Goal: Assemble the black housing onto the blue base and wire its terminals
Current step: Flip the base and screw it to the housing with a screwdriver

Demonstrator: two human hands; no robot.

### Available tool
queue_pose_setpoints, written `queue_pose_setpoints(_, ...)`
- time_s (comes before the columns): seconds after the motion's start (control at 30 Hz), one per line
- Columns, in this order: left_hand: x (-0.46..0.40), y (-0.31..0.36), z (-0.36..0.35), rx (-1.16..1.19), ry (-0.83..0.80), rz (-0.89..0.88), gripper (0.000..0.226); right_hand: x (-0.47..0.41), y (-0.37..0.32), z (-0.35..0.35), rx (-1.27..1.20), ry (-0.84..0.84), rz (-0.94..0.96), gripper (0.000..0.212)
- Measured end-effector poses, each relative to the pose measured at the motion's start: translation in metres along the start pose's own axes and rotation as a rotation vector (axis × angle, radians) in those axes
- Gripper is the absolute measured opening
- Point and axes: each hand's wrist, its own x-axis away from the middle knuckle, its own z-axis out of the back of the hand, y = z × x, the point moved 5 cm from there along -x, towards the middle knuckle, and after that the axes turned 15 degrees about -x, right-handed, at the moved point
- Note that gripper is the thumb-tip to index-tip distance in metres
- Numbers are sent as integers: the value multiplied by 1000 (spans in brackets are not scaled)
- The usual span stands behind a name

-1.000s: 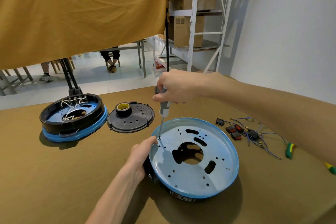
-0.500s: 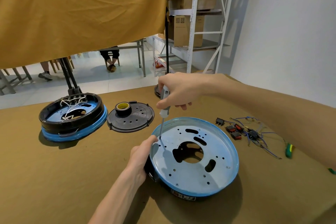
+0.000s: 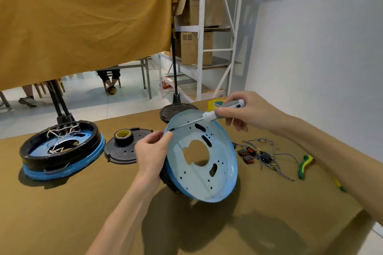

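The blue base [image 3: 223, 182] is tipped up on its edge near the table's middle, its perforated inner face turned toward me. A black housing [image 3: 167, 178] shows behind its lower left rim. My left hand [image 3: 152, 151] grips the base's upper left rim. My right hand [image 3: 246, 112] holds a grey-and-white screwdriver [image 3: 219, 113] nearly level, its tip at the base's upper left edge. A bundle of blue wires with black and red terminals [image 3: 261, 156] lies on the table to the right.
At far left sits a second blue base with a black housing and white wires [image 3: 60, 151]. A black disc with a tape roll [image 3: 124, 148] lies beside it. Another black disc [image 3: 176, 111], yellow tape [image 3: 216, 102] and green-yellow tools [image 3: 303, 166] lie farther back and right.
My left hand has tilted the blue base from flat up onto its edge. My right hand swung the screwdriver from upright to nearly level and moved to the right.
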Motion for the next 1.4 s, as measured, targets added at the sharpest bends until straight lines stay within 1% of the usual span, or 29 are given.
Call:
queue_pose_setpoints(0.07, 6, 21, -5, -86, 45, -165, 31, 18, 17, 14, -138, 26, -89, 25)
queue_pose_setpoints(0.13, 13, 34, -10, -168, 89, -267, 53, 35, 39, 18, -330, 26, -218, 28)
queue_pose_setpoints(0.2, 19, 39, -13, -215, 118, -349, 63, 49, 57, 15, -493, 38, -303, 36)
queue_pose_setpoints(0.27, 25, 41, -16, -261, 117, -410, 69, 61, 70, 11, -572, 68, -350, 45)
queue_pose_setpoints(0.33, 31, 39, -18, -276, 85, -445, 74, 71, 82, 7, -625, 85, -399, 44)
queue_pose_setpoints(0.37, 34, 38, -18, -272, 67, -455, 73, 75, 88, 4, -667, 98, -433, 42)
queue_pose_setpoints(0.4, 35, 38, -19, -257, 48, -462, 68, 79, 94, 2, -719, 116, -467, 40)
queue_pose_setpoints(0.5, 33, 40, -18, -154, 7, -450, 34, 87, 109, -1, -861, 181, -526, 41)
queue_pose_setpoints(0.53, 32, 41, -17, -127, 0, -441, 30, 89, 112, -1, -895, 203, -535, 42)
queue_pose_setpoints(0.63, 30, 42, -17, -64, -59, -414, 32, 95, 116, 8, -949, 239, -538, 38)
queue_pose_setpoints(0.73, 26, 42, -23, 24, -175, -346, 25, 102, 116, 24, -982, 190, -512, 31)
queue_pose_setpoints(0.77, 25, 42, -27, 36, -203, -320, 25, 105, 116, 28, -997, 165, -508, 33)
queue_pose_setpoints(0.83, 23, 45, -33, 33, -235, -289, 24, 111, 118, 34, -1022, 117, -514, 42)
queue_pose_setpoints(0.87, 23, 46, -36, 29, -244, -286, 24, 113, 120, 37, -1023, 102, -525, 44)
queue_pose_setpoints(0.97, 25, 47, -47, 50, -259, -263, 27, 118, 128, 39, -962, 88, -577, 34)
queue_pose_setpoints(1.03, 25, 47, -54, 67, -257, -238, 28, 120, 133, 39, -918, 99, -599, 37)
queue_pose_setpoints(1.07, 24, 47, -57, 65, -254, -234, 24, 121, 135, 40, -918, 124, -607, 39)
queue_pose_setpoints(1.13, 25, 49, -61, 49, -265, -246, 17, 124, 139, 45, -974, 202, -612, 46)
queue_pose_setpoints(1.2, 25, 50, -63, 41, -299, -264, 16, 126, 140, 53, -1023, 245, -595, 50)
queue_pose_setpoints(1.33, 23, 51, -68, 37, -372, -274, 19, 131, 139, 61, -1036, 247, -589, 44)
queue_pose_setpoints(1.4, 22, 51, -72, 32, -378, -287, 17, 133, 136, 63, -1055, 243, -592, 43)
